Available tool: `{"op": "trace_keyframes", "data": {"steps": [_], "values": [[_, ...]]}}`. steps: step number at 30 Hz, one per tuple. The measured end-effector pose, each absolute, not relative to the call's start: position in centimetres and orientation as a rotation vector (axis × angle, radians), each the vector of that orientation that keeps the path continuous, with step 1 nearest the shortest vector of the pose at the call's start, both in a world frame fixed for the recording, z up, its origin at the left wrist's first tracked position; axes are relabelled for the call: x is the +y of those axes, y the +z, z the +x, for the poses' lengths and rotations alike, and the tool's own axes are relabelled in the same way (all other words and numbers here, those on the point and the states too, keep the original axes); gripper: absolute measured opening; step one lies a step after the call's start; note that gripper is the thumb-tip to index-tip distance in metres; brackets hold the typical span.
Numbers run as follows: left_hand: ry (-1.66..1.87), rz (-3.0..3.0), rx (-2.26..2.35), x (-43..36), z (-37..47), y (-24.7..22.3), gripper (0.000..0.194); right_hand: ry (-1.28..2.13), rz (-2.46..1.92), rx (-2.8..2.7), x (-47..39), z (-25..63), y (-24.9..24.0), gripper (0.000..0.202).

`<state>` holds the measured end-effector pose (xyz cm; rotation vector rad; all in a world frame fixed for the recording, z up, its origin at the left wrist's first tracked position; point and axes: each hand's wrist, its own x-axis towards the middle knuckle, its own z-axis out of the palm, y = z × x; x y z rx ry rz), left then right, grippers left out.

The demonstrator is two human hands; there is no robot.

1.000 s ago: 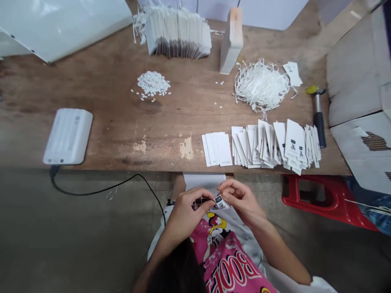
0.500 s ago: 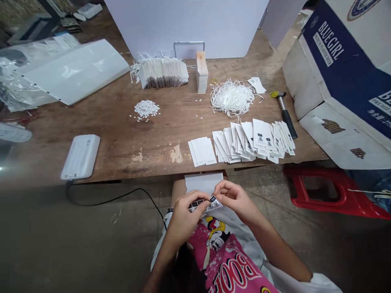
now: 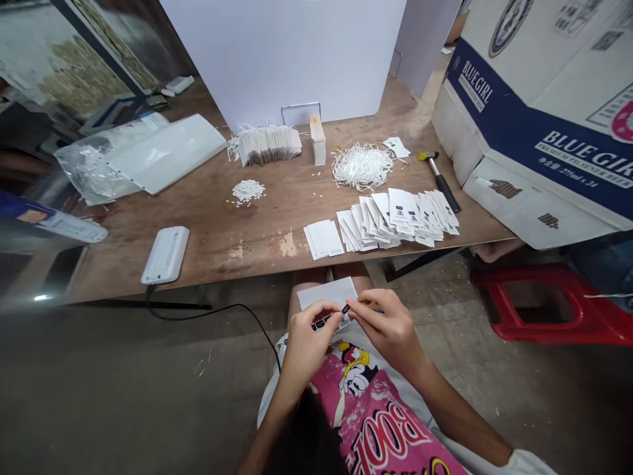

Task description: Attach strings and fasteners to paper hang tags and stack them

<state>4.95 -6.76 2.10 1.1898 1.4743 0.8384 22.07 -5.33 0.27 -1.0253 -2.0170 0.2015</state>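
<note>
Over my lap, my left hand (image 3: 307, 340) is closed, thumb against fingers, on a strip of small black-and-white labels (image 3: 321, 322). The fingertips of my right hand (image 3: 390, 324) are pinched at a label (image 3: 345, 308) at the strip's right end; whether it is free of the strip I cannot tell. A blank white sheet (image 3: 326, 292) lies across my thighs just beyond both hands. On the table edge ahead are a few white cards (image 3: 324, 239) and a fanned row of printed cards (image 3: 376, 221).
A pile of white strings (image 3: 362, 166), a heap of tiny white pieces (image 3: 248, 190), a row of stacked tags (image 3: 271, 144) and a hammer (image 3: 442, 181) lie on the table. A power bank (image 3: 165, 254) trails a black cable. A beer carton (image 3: 539, 132) stands right, above a red stool (image 3: 588, 316).
My right fingers have closed in over the label at the strip's end, which now sits slightly raised and tilted. The head view has shifted, showing more of the carton and the table's left side.
</note>
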Motion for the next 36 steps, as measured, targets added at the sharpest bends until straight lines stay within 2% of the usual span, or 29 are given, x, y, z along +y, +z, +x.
{"op": "trace_keyframes", "data": {"steps": [6,10,14,17,26,32,36], "values": [[0.891,1.079,1.407,-7.2,4.9,1.5,0.018,0.011,-0.859,-2.102,-5.7,22.1,0.6,0.025],[0.897,1.073,1.392,-6.3,4.6,1.2,0.017,0.18,-0.842,-2.165,-4.5,22.4,1.1,0.013],[0.885,1.04,1.445,-5.1,4.2,0.6,0.02,0.337,-0.852,-2.252,-2.6,22.6,1.3,0.01],[0.887,1.056,1.448,-4.5,4.2,0.2,0.022,0.396,-0.885,-2.268,-1.3,22.5,0.8,0.021],[0.951,0.934,1.505,-3.3,5.5,-0.3,0.017,0.174,-0.859,-2.362,-0.5,22.8,-1.6,0.033],[0.921,0.983,1.494,-3.0,6.0,-1.0,0.018,0.434,-1.027,-2.145,-0.6,22.1,-2.8,0.028],[0.893,0.94,1.493,-2.8,5.9,-1.4,0.019,0.466,-1.062,-2.059,-0.7,21.7,-3.2,0.027]]}}
